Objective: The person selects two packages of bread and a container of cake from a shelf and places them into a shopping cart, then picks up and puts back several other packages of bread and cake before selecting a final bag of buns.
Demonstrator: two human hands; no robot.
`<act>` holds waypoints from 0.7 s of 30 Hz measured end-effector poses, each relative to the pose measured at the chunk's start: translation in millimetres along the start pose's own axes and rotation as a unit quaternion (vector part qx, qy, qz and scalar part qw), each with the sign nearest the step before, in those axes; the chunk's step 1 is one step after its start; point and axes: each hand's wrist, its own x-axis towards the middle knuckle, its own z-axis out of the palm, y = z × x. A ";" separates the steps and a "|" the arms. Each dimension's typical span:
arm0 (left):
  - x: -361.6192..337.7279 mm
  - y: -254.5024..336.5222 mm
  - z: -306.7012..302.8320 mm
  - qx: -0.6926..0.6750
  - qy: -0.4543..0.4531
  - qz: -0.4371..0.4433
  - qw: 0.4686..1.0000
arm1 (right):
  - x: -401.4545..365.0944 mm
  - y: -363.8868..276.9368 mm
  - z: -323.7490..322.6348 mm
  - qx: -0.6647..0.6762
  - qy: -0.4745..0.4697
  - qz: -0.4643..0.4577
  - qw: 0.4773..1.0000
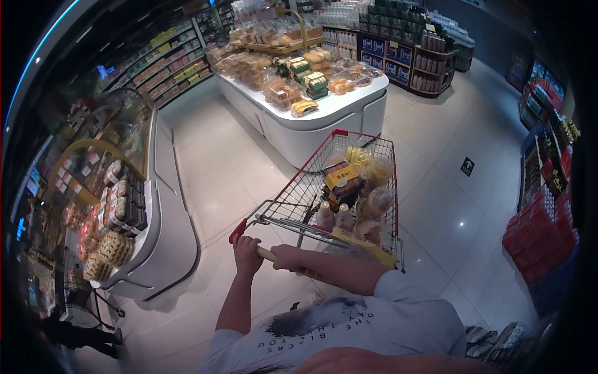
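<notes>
Both my hands are closed around the handle of a wire shopping cart (395,181). My left hand (247,252) grips it near the red end piece (238,231). Close beside it, my right hand (287,257) is wrapped around the pale handle bar (266,254), its forearm crossing in front of my shirt. Inside the cart lie a dark package with a yellow label (342,177), two pale bottles (325,216) with light caps, a yellow bagged item (358,156) and several clear-wrapped goods (378,201).
A white display island (274,128) with bagged bread (281,91) stands just beyond the cart. Another curved white counter (171,243) holds packaged food on the left. Red stacked packs (539,240) line the right side. A person's dark-clothed leg (87,336) shows at lower left.
</notes>
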 end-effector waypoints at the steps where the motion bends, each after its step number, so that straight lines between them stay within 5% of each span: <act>1: -7.9 -0.6 -3.0 0.005 0.004 -0.003 1.000 | 1.3 -1.1 8.7 -0.025 0.002 -0.012 1.000; 12: -121.8 42.6 -61.2 0.043 0.024 -0.057 0.997 | -59.7 -25.2 95.5 -0.152 -0.040 -0.061 0.986; 21: -208.8 59.7 -122.5 0.017 -0.003 -0.004 1.000 | -105.1 -47.6 164.4 -0.163 -0.117 -0.051 0.978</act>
